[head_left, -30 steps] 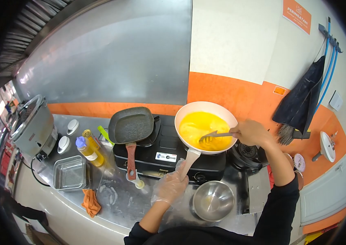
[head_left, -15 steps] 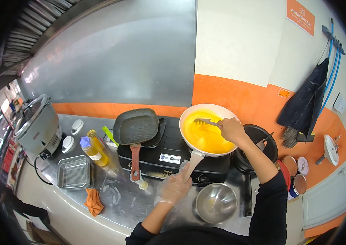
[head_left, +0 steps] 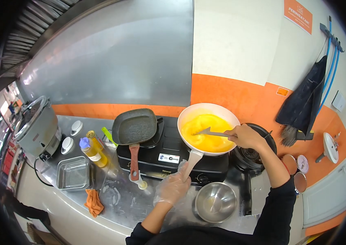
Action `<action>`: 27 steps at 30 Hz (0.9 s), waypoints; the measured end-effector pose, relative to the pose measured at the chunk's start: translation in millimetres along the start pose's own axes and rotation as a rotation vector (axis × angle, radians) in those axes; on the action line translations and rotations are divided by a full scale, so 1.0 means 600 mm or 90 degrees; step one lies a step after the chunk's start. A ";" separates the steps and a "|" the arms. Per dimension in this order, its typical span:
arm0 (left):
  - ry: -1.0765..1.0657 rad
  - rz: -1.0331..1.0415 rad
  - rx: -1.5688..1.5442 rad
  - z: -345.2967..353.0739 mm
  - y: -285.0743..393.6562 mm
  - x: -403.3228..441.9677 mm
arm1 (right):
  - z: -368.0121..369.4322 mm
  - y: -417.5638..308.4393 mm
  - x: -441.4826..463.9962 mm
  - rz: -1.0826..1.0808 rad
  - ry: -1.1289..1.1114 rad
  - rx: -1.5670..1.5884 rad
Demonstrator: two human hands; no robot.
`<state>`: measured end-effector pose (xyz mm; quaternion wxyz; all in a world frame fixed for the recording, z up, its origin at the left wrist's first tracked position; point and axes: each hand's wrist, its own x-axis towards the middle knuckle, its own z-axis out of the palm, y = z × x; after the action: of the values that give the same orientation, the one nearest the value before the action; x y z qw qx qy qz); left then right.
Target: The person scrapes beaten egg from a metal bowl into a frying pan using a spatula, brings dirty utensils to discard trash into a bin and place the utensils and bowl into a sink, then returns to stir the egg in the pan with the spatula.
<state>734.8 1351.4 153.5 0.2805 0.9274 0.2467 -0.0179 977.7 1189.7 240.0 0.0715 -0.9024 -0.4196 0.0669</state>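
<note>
My left hand (head_left: 173,186), in a clear plastic glove, is wrapped round the pale handle of a white frying pan (head_left: 184,110). The pan rests on the right burner of a black gas stove (head_left: 173,158). Yellow liquid egg (head_left: 205,143) covers its bottom, with swirl marks on the surface. My bare right hand (head_left: 243,136) is closed on the handle of a grey spatula (head_left: 215,133), whose head dips into the egg. A square grill pan (head_left: 135,127) with a brown handle sits on the left burner.
A steel bowl (head_left: 216,203) stands before the stove on the right. Leftward are oil bottles (head_left: 94,153), a glass dish (head_left: 73,173), an orange cloth (head_left: 94,203) and a rice cooker (head_left: 38,128). A black pan (head_left: 254,151) lies right of the stove.
My right hand has moved right and slightly down, turning the spatula flatter across the pan. The egg's swirl has changed shape. My left hand keeps its grip.
</note>
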 end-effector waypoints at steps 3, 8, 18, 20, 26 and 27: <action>0.004 -0.001 0.001 -0.010 0.006 -0.006 | -0.025 0.011 -0.030 -0.044 -0.031 -0.020; 0.008 0.010 0.005 0.000 -0.002 0.001 | -0.065 0.005 -0.074 -0.024 -0.043 -0.039; 0.016 0.017 0.012 0.004 -0.003 0.002 | -0.109 0.045 -0.107 0.037 -0.116 -0.041; 0.014 0.020 0.009 0.008 -0.006 0.005 | -0.097 0.062 -0.101 -0.018 -0.087 -0.009; 0.007 0.010 0.021 0.003 -0.002 0.001 | -0.064 0.044 -0.076 -0.098 -0.047 -0.013; 0.012 0.010 0.020 0.004 -0.002 0.001 | -0.061 0.035 -0.071 -0.097 -0.047 -0.013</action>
<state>734.8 1351.6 150.9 0.2638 0.9337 0.2417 -0.0104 972.4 1140.9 274.6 0.0520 -0.8653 -0.4903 0.0905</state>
